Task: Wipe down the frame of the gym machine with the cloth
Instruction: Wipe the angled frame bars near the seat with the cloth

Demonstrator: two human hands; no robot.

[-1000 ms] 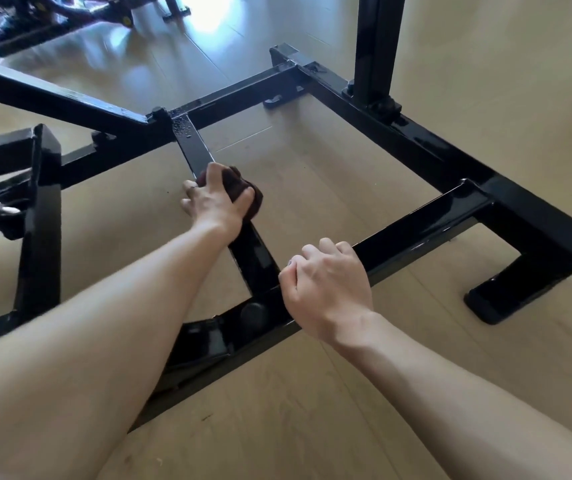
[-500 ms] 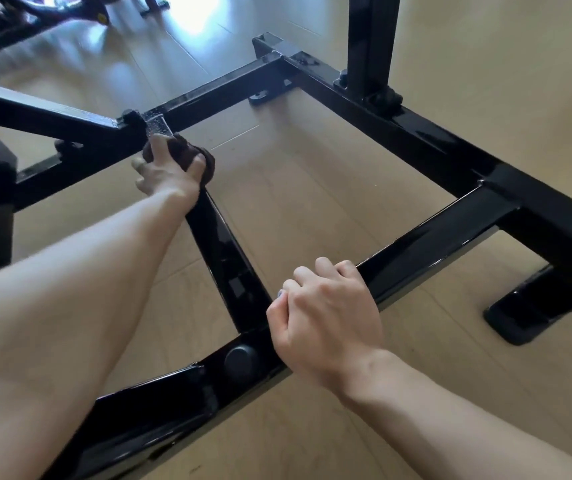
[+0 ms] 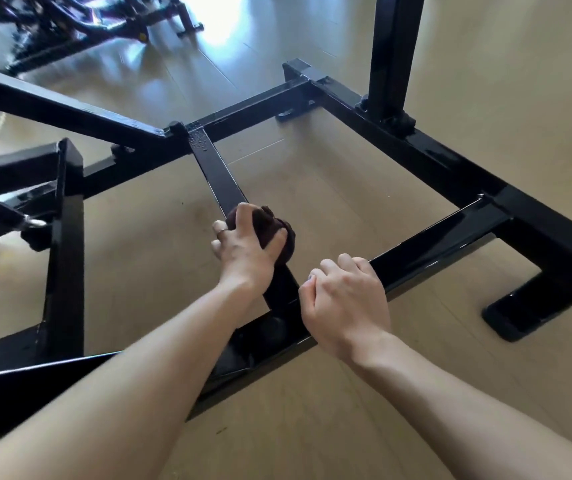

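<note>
Head | left hand (image 3: 247,247) grips cloth (image 3: 279,233) on crossbar (image 3: 216,174) | right hand (image 3: 345,299) grips front rail (image 3: 440,233)

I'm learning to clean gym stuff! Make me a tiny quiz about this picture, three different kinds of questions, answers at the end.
1. True or false: the left hand grips the cloth on a crossbar of the black frame.
2. Where does the right hand rest? A) on the floor B) on the near frame bar C) on the upright post
3. Fill in: water drops show at the crossbar's ____ end.

Key: 1 true; 2 B; 3 far.
</note>
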